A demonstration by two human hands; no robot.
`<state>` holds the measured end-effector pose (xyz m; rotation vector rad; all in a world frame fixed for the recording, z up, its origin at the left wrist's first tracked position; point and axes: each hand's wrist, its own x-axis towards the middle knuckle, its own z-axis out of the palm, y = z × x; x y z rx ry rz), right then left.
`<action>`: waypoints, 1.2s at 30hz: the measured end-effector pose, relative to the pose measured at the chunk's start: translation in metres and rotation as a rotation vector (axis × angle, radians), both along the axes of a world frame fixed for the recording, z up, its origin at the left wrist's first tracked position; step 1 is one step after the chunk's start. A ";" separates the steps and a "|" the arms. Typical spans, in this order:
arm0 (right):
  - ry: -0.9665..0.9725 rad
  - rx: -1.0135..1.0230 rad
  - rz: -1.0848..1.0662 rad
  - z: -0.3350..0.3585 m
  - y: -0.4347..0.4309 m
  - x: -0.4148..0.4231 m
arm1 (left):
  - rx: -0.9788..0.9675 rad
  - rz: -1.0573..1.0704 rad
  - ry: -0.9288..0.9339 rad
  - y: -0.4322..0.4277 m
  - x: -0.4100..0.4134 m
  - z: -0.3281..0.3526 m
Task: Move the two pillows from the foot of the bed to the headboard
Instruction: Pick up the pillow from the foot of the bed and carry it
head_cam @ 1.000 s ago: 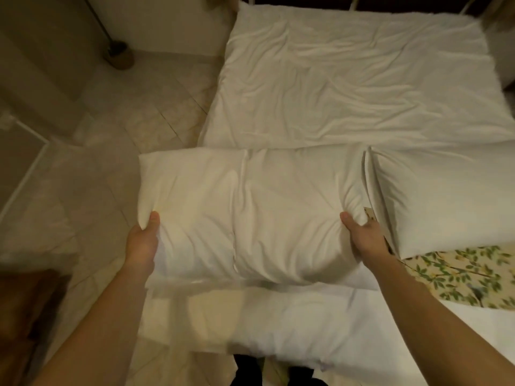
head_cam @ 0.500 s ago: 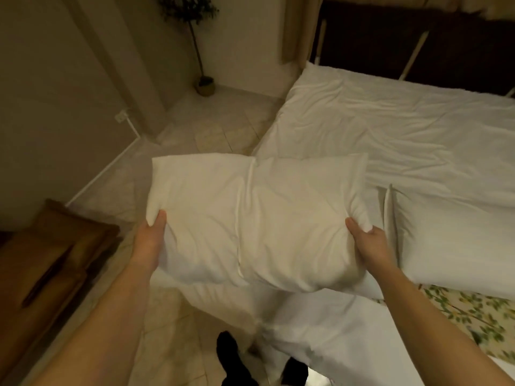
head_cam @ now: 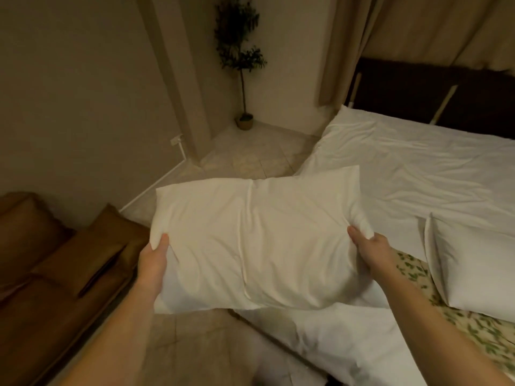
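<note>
I hold a white pillow (head_cam: 256, 240) in the air over the bed's left corner and the tiled floor. My left hand (head_cam: 153, 263) grips its left end, thumb on top. My right hand (head_cam: 370, 252) grips its right end. A second white pillow (head_cam: 476, 266) lies on the bed at the right, near the foot, partly over a leaf-patterned sheet (head_cam: 412, 271). The white duvet (head_cam: 418, 174) covers the bed up to the dark headboard (head_cam: 434, 90) at the upper right.
A brown leather sofa (head_cam: 55, 268) stands at the left, close to the bed's foot. A potted plant (head_cam: 242, 79) stands in the far corner beside a wall column (head_cam: 181, 79). Beige curtains (head_cam: 348, 45) hang left of the headboard. Tiled floor (head_cam: 250, 154) runs along the bed's left side.
The pillow has come up off the bed and moved left, away from the second pillow. My view has risen and turned left, bringing the headboard, plant and sofa into sight.
</note>
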<state>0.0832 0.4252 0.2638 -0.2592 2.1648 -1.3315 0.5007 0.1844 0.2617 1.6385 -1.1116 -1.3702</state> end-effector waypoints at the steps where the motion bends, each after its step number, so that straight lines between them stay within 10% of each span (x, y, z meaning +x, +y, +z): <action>1: 0.008 -0.005 -0.002 0.000 -0.007 0.016 | 0.001 0.003 0.008 -0.002 0.018 0.004; 16: 0.002 0.005 0.173 -0.009 -0.162 0.205 | 0.020 0.194 0.031 -0.068 0.243 0.013; 36: -0.085 -0.037 0.266 -0.024 -0.449 0.246 | 0.039 0.297 -0.067 -0.309 0.290 0.008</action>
